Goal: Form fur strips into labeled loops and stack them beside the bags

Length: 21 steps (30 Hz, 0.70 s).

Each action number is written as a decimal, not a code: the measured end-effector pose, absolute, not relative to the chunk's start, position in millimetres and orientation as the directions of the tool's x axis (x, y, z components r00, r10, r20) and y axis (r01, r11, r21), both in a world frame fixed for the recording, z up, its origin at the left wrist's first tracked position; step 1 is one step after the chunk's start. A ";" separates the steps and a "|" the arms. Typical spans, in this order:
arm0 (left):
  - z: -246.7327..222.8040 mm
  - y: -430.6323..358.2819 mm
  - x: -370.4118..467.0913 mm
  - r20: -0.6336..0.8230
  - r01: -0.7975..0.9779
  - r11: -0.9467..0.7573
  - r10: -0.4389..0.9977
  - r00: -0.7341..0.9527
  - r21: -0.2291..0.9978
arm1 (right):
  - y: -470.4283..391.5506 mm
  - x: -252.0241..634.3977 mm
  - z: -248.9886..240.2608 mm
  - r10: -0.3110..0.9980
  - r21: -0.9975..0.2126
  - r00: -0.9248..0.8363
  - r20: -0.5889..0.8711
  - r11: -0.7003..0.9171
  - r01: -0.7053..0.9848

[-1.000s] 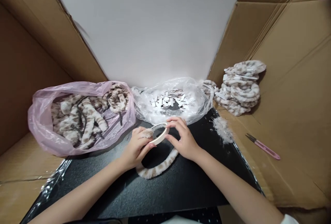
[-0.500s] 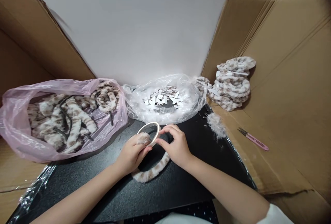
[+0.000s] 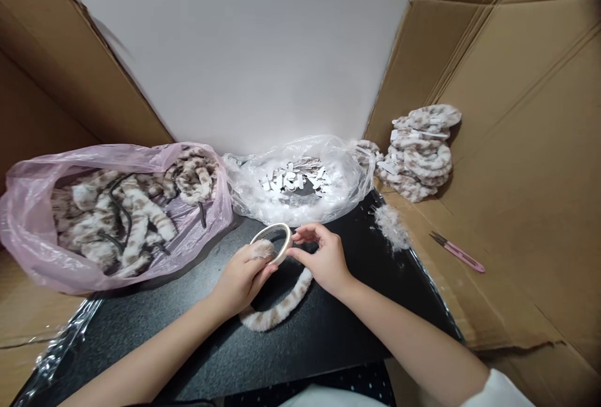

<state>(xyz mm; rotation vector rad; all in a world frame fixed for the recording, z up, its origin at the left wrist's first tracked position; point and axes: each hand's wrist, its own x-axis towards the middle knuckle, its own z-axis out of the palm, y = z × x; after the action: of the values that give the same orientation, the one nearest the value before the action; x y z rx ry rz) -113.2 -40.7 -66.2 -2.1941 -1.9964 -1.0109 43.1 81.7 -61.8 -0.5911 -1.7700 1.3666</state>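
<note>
My left hand [image 3: 244,275] is closed around a roll of tape [image 3: 285,252], tilted up on its edge, together with the fluffy end of a furry strip. That furry strip [image 3: 277,316], white with light brown patches, curves in a loop over the black tabletop below both hands. At the right rim of the roll, the bent thumb and forefinger of my right hand [image 3: 326,260] pinch at the tape. Whether a loose tape end lies between those fingertips is too small to make out.
A pink plastic bag [image 3: 197,269] of furry pieces and dark cords lies left. Behind my hands is a clear bag [image 3: 300,214] with small white tags. Furry loops [image 3: 422,156] are stacked at right, near loose fluff [image 3: 392,226] and pink-handled snips [image 3: 462,257]. Cardboard walls [image 3: 516,144] flank the table.
My right hand's fingers have shifted very slightly to the right at the roll's rim. My left hand keeps its hold on the roll and the strip.
</note>
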 end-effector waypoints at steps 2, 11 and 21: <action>-66.9 -40.6 -114.4 0.443 0.893 -0.193 0.897 -0.007 0.406 | 81.9 43.1 -61.7 0.751 -0.945 -0.582 0.312 0.306 -0.111; -67.3 -39.1 -114.2 0.384 0.882 -0.202 0.923 0.026 0.426 | 86.5 41.3 -60.7 0.690 -0.949 -0.676 0.257 0.311 -0.043; -65.7 -38.9 -107.2 0.442 0.838 -0.145 0.889 -0.124 0.527 | 92.9 55.2 -41.3 0.375 -0.972 -0.926 -0.037 -0.229 -0.054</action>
<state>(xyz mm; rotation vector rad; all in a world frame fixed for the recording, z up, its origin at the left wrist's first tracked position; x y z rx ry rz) -107.2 -38.9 -65.7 -2.1232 -2.0979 -1.1833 55.2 92.9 -41.3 -0.3830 -1.7502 2.2336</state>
